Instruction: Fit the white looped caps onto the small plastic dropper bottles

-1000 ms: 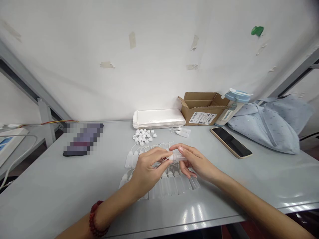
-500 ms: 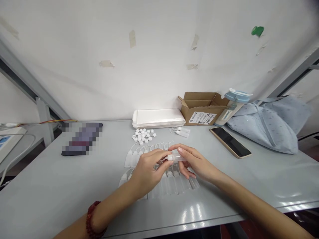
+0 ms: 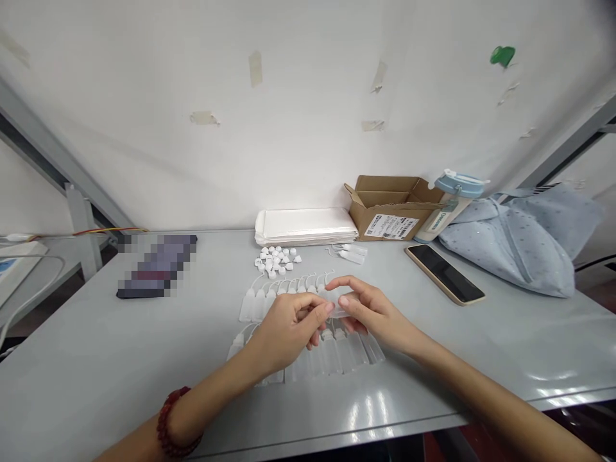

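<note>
My right hand holds a small translucent squeeze bottle on its side, thumb and fingers around the body. My left hand is closed at the bottle's left end, thumb and index finger pinched together. Whatever sits between those fingertips is hidden. Behind and below the hands lie two rows of similar bottles. The back row has thin strap-like tails pointing away from me, and the front row is partly covered by my left hand.
Loose white caps lie in a pile beyond the bottles. White flat boxes, an open cardboard box and a blue-lidded drinking bottle stand along the wall. A phone and blue fabric bag lie right; a blurred dark item lies left.
The white cap that showed between my left fingertips is now covered by them. My right index finger has lifted off the bottle and is stretched out. Both hands stay about where they were.
</note>
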Demonstrator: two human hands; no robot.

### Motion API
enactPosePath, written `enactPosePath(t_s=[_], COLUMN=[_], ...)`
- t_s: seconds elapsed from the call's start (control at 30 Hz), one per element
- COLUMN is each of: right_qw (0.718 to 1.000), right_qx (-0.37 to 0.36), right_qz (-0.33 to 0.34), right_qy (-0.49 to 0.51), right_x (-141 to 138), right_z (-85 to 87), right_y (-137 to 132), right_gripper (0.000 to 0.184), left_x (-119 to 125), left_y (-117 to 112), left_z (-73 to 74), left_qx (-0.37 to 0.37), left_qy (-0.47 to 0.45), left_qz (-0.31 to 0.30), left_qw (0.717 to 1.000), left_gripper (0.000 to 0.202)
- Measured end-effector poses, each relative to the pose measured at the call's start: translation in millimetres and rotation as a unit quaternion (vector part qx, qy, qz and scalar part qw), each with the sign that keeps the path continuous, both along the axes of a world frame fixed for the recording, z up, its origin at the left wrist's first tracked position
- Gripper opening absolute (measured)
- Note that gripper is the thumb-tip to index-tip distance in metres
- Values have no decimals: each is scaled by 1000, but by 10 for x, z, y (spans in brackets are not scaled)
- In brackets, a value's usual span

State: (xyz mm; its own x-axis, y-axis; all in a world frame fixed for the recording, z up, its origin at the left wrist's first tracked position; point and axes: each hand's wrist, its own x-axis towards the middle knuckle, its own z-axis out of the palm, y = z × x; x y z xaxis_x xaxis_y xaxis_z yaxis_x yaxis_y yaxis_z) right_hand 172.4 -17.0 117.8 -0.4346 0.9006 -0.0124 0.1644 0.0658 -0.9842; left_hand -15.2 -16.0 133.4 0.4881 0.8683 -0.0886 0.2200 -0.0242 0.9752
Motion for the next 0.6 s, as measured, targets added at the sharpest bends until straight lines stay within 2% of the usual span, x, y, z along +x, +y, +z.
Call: enactPosePath(t_s=[0.1,0.23,0.33,0.43,0.5,0.57,0.6], right_qw=[993,977,972,978,985,991,994], right_qx=[100,189,201,173,140,96,74], right_qz=[-60,-86,-101,-101,-95,-89,-84], right_qy=[-21,-56,-60,-47,-36,-23,-17], right_x=[10,16,7,-2,-2,5,11], right_z=[29,81,93,81,73,69,69], right_y=[7,1,-6,-11,-10,-5,0], right_gripper=[26,18,19,22,24,26,28], left_x=[-11,-42,-51,-38,-28,-27,-30], left_y=[35,83,96,78,53,31,24], left_z=[-2,-24,-27,-29,-43,-73,-94], left_qx=[-44,-96,-147,-168,-109,47,153], left_qy=[-30,-83,-93,-61,-23,33,62], left_qz=[-6,1,1,3,11,26,36], left_qw=[999,992,985,984,994,998,986], left_gripper=[36,37,40,46,46,43,40])
